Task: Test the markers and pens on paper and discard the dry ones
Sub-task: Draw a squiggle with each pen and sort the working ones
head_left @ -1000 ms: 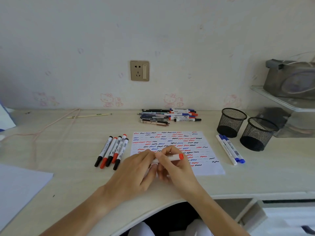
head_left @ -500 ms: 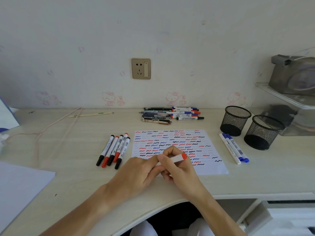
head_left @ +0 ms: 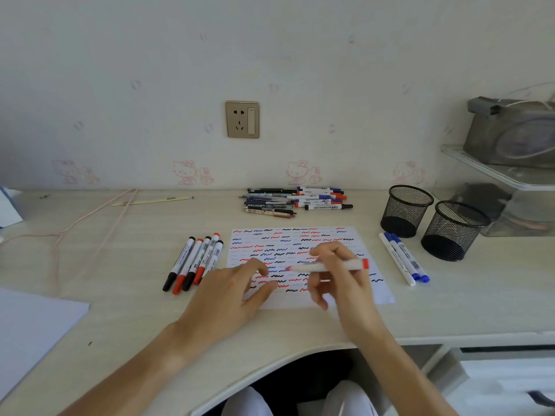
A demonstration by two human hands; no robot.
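Note:
My right hand (head_left: 339, 283) holds a white marker with a red end (head_left: 327, 266) level above the test paper (head_left: 300, 235). Its uncapped reddish tip points left. The paper is covered in red, blue and black squiggles. My left hand (head_left: 228, 292) rests on the paper's left edge, fingers loosely curled and apart from the marker; I cannot tell if the cap is in it. Several black and red markers (head_left: 195, 262) lie in a row left of the paper. A pile of pens and markers (head_left: 294, 201) lies by the wall. Two blue markers (head_left: 404, 259) lie right of the paper.
Two black mesh cups (head_left: 405, 210) (head_left: 453, 229) stand at the right, beside a clear shelf unit (head_left: 495, 172). A pink cord (head_left: 75, 226) trails over the left of the desk. A white sheet (head_left: 30, 325) lies at the front left. The desk's curved edge is just below my wrists.
Both hands were together on the red marker. Now they have separated: the left hand has drawn away to the left, and the right hand has the marker alone, with its tip bare.

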